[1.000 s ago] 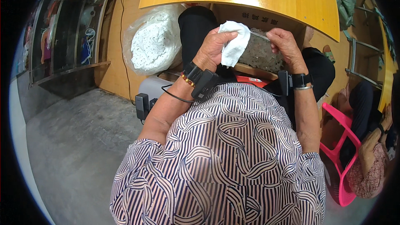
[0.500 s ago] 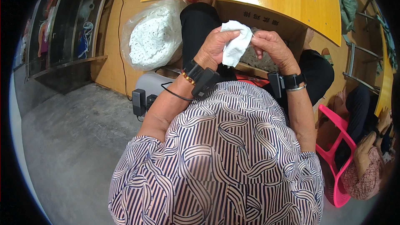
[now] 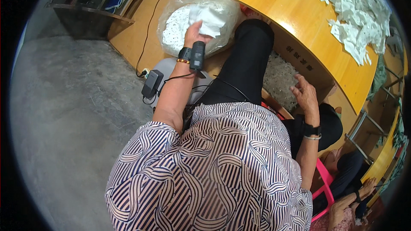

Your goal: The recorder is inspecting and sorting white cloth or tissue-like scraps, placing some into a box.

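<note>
Over the clear plastic bag (image 3: 232,15) at the far left, my left hand (image 3: 196,35) has a white cloth piece (image 3: 209,19) between thumb and fingers. The cloth is smeared by motion and partly covers the fingers. Below it, the bag is filled with white, dark-speckled pieces (image 3: 173,30). My right hand (image 3: 307,96) hovers at the near right edge of an open cardboard box, fingers slightly bent and apart, with nothing visible in them. Grey-white scraps (image 3: 278,79) fill that box, just left of the hand.
A yellow wooden table (image 3: 274,0) carries a heap of white cloth pieces (image 3: 357,13). My black-trousered leg (image 3: 246,60) stands between bag and box. A cable (image 3: 150,30) runs along the left panel. Another person's forearm (image 3: 342,205) and a pink chair (image 3: 327,184) are at right.
My left hand has moved left to the bag with the cloth piece. My right hand has come off the cloth and lowered beside the box. The view has turned left.
</note>
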`<control>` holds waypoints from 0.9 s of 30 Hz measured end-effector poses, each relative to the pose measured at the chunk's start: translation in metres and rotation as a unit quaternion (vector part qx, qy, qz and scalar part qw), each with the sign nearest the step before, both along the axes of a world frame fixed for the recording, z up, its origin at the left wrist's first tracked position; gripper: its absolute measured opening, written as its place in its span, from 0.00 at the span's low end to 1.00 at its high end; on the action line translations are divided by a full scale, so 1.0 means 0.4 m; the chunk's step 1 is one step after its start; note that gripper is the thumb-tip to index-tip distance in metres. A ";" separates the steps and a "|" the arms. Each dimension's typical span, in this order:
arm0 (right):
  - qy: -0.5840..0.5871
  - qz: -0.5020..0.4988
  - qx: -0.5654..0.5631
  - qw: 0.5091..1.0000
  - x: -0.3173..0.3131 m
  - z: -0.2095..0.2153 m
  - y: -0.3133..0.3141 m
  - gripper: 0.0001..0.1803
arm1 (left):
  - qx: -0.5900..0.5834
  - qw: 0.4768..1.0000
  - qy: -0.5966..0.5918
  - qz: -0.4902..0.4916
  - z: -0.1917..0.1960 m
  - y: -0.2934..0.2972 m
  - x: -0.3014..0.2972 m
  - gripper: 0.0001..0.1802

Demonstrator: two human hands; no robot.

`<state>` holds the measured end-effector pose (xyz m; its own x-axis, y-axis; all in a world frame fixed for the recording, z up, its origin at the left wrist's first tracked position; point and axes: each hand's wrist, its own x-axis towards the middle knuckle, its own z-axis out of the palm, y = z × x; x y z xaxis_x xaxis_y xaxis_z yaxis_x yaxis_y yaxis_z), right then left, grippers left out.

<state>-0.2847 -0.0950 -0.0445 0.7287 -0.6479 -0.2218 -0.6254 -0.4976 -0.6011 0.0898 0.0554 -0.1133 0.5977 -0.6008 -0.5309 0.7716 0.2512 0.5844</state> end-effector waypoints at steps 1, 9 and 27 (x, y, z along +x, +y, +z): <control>-0.001 0.005 -0.003 1.000 0.019 0.029 0.000 0.21 | 0.099 0.994 0.035 -0.039 -0.038 0.035 0.015 0.23; -0.164 0.007 -0.054 0.985 0.064 0.221 -0.052 0.09 | 0.003 0.989 0.141 -0.040 -0.060 0.025 -0.059 0.18; -0.238 -0.216 -0.215 0.922 0.029 0.150 -0.278 0.06 | -0.202 0.904 0.077 -0.368 0.204 -0.142 -0.378 0.15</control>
